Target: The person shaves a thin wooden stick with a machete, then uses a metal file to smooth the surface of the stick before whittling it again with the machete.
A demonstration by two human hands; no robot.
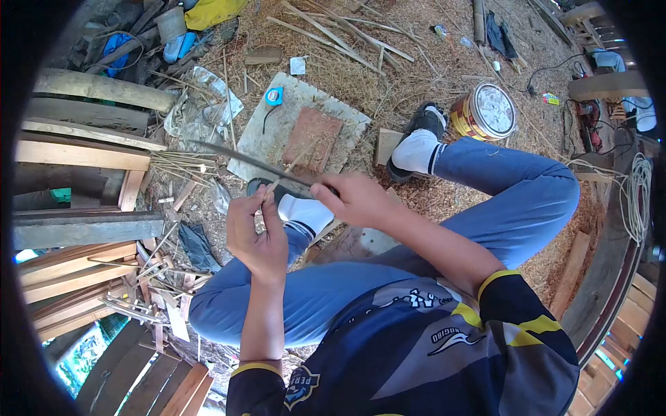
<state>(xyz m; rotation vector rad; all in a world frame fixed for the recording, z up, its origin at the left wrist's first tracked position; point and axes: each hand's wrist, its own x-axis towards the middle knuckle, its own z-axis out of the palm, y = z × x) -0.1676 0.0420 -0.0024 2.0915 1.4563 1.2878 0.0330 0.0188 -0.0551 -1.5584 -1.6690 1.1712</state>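
Observation:
My right hand point(357, 199) is wrapped round the handle of a long knife. Its dark, narrow blade point(243, 158) points up and left across the view. Between the thumb and fingers of my left hand point(258, 232) is a thin pale wooden stick point(275, 186), pinched near its lower end. The stick meets the blade just above the left fingertips, where the two overlap in this view. Beyond the hands, a reddish-brown block point(316, 135) lies on a worn light board point(357, 119) on the ground, between my feet.
A blue tape measure point(274, 96) rests on the board. To the right stands a lidded bucket point(483, 112). Shavings cover the ground point(416, 229). Thin sticks point(182, 165) and stacked planks point(83, 149) are at the left. A coiled cable point(635, 197) hangs at the right.

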